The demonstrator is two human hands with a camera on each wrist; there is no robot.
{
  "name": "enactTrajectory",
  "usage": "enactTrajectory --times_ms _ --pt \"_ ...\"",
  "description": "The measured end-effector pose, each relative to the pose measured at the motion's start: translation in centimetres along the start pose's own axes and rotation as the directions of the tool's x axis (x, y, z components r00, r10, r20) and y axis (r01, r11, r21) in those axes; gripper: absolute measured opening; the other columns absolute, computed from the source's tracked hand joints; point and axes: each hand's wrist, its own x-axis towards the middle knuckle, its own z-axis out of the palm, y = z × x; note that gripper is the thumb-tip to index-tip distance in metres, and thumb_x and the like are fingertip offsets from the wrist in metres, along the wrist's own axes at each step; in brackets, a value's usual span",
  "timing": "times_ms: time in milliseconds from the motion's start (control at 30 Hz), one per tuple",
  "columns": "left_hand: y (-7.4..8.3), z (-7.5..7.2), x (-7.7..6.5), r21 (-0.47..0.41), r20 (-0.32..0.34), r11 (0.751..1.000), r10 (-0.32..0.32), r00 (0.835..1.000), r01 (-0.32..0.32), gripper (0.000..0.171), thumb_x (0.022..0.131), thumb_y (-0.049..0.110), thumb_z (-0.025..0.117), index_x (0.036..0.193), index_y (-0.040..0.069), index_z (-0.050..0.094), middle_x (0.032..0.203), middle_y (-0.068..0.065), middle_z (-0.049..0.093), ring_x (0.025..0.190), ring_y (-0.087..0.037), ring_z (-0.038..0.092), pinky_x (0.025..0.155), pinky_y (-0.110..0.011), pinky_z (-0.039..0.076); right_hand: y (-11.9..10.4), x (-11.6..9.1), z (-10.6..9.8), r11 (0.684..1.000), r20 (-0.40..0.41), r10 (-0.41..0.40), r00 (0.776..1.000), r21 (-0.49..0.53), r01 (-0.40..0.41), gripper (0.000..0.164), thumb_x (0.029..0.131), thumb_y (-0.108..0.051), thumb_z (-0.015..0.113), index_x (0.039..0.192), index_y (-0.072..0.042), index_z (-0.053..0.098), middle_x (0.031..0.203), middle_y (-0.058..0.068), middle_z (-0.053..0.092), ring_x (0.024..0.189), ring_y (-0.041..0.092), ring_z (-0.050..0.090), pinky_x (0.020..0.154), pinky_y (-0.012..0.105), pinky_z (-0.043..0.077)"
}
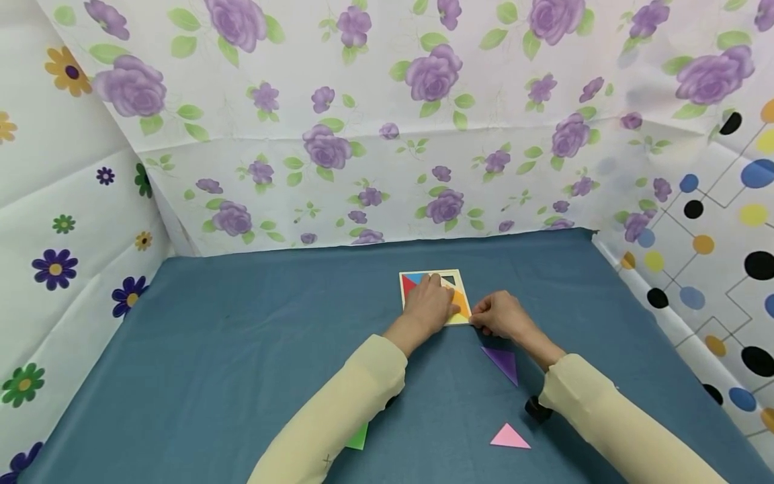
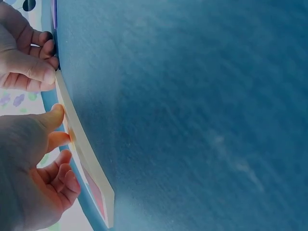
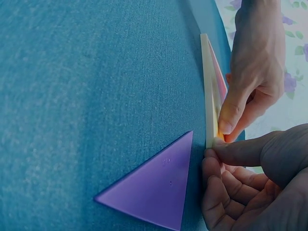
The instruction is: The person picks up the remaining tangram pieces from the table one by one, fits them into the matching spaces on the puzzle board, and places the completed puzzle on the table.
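A shallow cream-framed tangram tray (image 1: 464, 296) lies on the cloth with red, blue, orange and yellow pieces in it. A dark gap shows near its far right corner. My left hand (image 1: 426, 306) reaches over the tray, covering its middle; thumb and fingertips touch the orange piece (image 1: 457, 302). At the near right corner my right hand (image 1: 500, 314) pinches the frame between thumb and forefinger, as the right wrist view shows; its other fingers are curled. Just in front of that hand lies a purple triangle (image 3: 154, 187), flat and apart from the tray.
Nearer me on the blue cloth (image 1: 242, 349) are a pink triangle (image 1: 510, 437) and a green piece (image 1: 358, 438), partly hidden by the left sleeve. A black object (image 1: 537, 408) shows at the right cuff. Flowered sheets (image 1: 375, 168) stand behind and at the sides.
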Motion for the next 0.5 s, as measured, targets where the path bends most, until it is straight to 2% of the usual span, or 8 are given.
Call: enactTrajectory --times_ms 167,233,333,500 --pt "-0.13 0.08 -0.05 -0.014 -0.007 1.000 0.010 1.000 -0.010 0.034 0.103 0.046 0.063 0.118 0.020 0.078 0.105 -0.010 0.061 0.095 -0.023 0.055 0.074 -0.033 0.055 0.00 -0.04 0.07 0.999 -0.003 0.022 1.000 0.028 -0.022 0.007 0.091 -0.007 0.077 0.090 0.000 0.076 0.068 0.005 0.070 0.056 0.014 0.061 0.051 0.027 0.050" --pt "-0.20 0.06 -0.04 -0.036 -0.009 0.999 0.006 1.000 -0.007 0.032 0.103 0.044 0.064 0.117 0.020 0.078 0.104 -0.009 0.061 0.095 -0.023 0.055 0.074 -0.033 0.055 0.00 -0.07 0.12 0.999 -0.005 0.022 1.000 0.046 -0.022 0.009 0.091 -0.006 0.077 0.097 0.001 0.073 0.070 0.005 0.070 0.056 0.016 0.062 0.051 0.028 0.051" --pt "-0.37 -0.04 -0.01 -0.086 -0.011 0.996 -0.010 1.000 0.009 0.027 0.103 0.038 0.066 0.117 0.019 0.079 0.102 -0.009 0.061 0.096 -0.023 0.056 0.076 -0.033 0.055 -0.03 -0.12 0.16 0.998 -0.007 0.012 1.000 0.066 -0.011 0.014 0.091 -0.004 0.076 0.104 0.000 0.070 0.070 0.006 0.071 0.056 0.017 0.062 0.052 0.030 0.053" --pt "-0.84 -0.36 0.13 -0.151 -0.036 0.988 -0.012 0.999 0.007 0.022 0.103 0.023 0.066 0.121 0.018 0.079 0.105 -0.007 0.064 0.097 -0.023 0.058 0.085 -0.031 0.054 -0.12 -0.23 0.23 0.997 -0.012 -0.008 1.000 0.072 0.009 0.014 0.091 -0.001 0.075 0.105 0.000 0.071 0.070 0.006 0.071 0.056 0.018 0.062 0.052 0.031 0.053"
